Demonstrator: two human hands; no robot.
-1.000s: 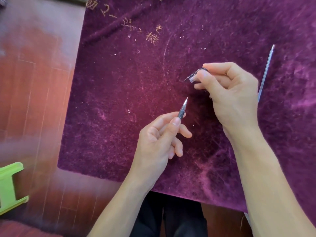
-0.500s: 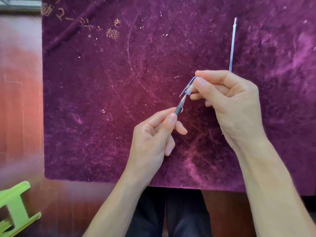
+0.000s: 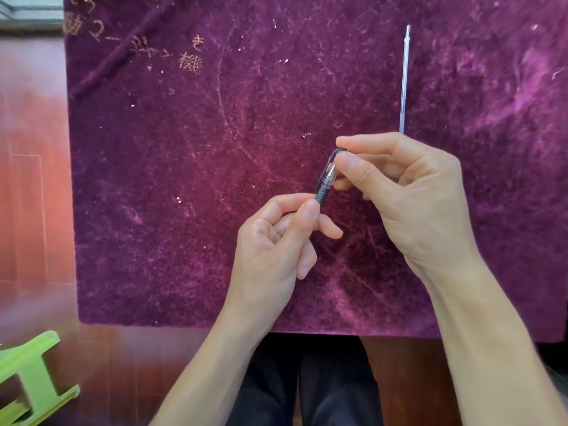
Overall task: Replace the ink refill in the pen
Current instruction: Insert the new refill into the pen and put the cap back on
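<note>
- The cap (image 3: pixel 328 167) in the right hand (image 3: pixel 408 195) has closed on the pen (image 3: pixel 322 192): a second ago the two were apart, half a second ago just meeting, and now the silver tip sits inside the clear cap.
- That reads as the closing step; the pen looks reassembled, so the swap is likely nearly done.
- The left hand (image 3: pixel 276 244) pinches the pen's dark grip between thumb and forefinger; most of the barrel is hidden in the palm.
- The right hand pinches the cap by thumb and forefinger, clip side up; whether it is fully seated I cannot tell, since the fingers cover it.
- The pen is held above the mat (image 3: pixel 184 179), near its middle, long axis slanting up and to the right, tip away from the person.
- A refill (image 3: pixel 404 81) lies on the mat beyond the right hand, long axis running away from the person, tip at the far end; probably the old one.
</note>
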